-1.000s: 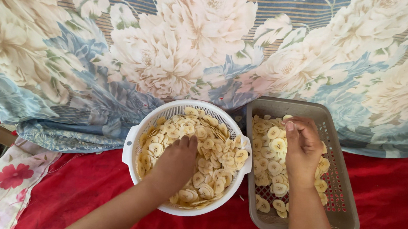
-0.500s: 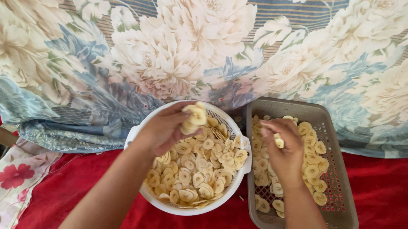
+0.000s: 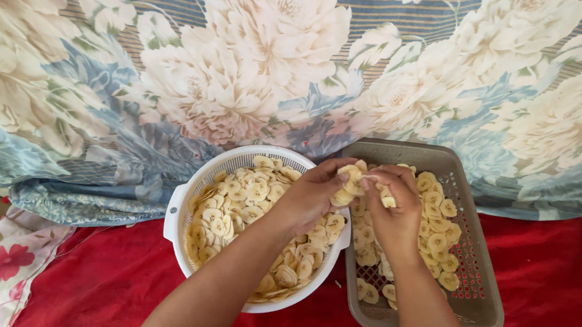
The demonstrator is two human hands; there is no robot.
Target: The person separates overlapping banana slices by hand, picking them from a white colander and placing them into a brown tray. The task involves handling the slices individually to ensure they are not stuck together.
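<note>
Head view: a white colander (image 3: 184,200) at lower centre is filled with pale banana slices (image 3: 246,201); a grey perforated tray (image 3: 481,296) just right of it is partly covered with more slices. A small stack of slices (image 3: 349,183) is pinched by the left hand (image 3: 312,196), fingers curled. One slice is gripped by the right hand (image 3: 391,213), fingertips pressed together above the tray's left edge

The slices (image 3: 349,182) are thin, pale yellow rounds held in a small stack between the fingertips of the left hand (image 3: 312,196) and right hand (image 3: 391,209), just above the gap between colander and tray. The colander (image 3: 184,197), white, round and perforated, is heaped with such rounds. The tray (image 3: 481,296), grey, rectangular and slotted, holds a single loose layer of them.
</note>
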